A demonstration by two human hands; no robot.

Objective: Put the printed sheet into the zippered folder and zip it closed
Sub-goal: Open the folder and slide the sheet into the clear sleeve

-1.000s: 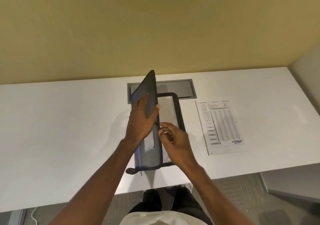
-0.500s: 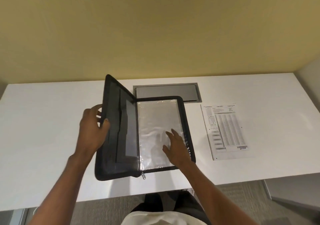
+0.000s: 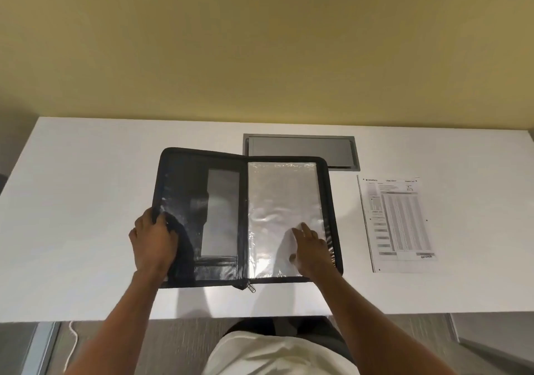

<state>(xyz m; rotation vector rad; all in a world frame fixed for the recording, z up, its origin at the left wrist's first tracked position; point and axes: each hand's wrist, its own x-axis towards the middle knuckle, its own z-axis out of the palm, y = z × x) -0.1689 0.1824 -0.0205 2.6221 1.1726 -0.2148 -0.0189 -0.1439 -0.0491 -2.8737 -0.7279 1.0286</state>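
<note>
The black zippered folder (image 3: 222, 178) lies spread open and nearly flat on the white desk (image 3: 86, 201). Its left cover has dark pockets; its right half shows clear plastic sleeves. The zipper pull (image 3: 250, 287) hangs at the spine's near end. My left hand (image 3: 153, 239) grips the left cover's outer edge, fingers curled over it. My right hand (image 3: 310, 249) rests on the lower part of the plastic sleeves with fingers spread. The printed sheet (image 3: 397, 223) lies flat on the desk to the right of the folder, touched by neither hand.
A grey cable-port lid (image 3: 300, 150) is set into the desk just behind the folder. A yellow wall runs along the desk's far edge. The desk's near edge (image 3: 202, 315) is close to my body. A white cable (image 3: 72, 343) hangs below at left.
My left hand has swung the folder's left cover from upright down to nearly flat on the desk. My right hand moved onto the plastic sleeves and stayed there.
</note>
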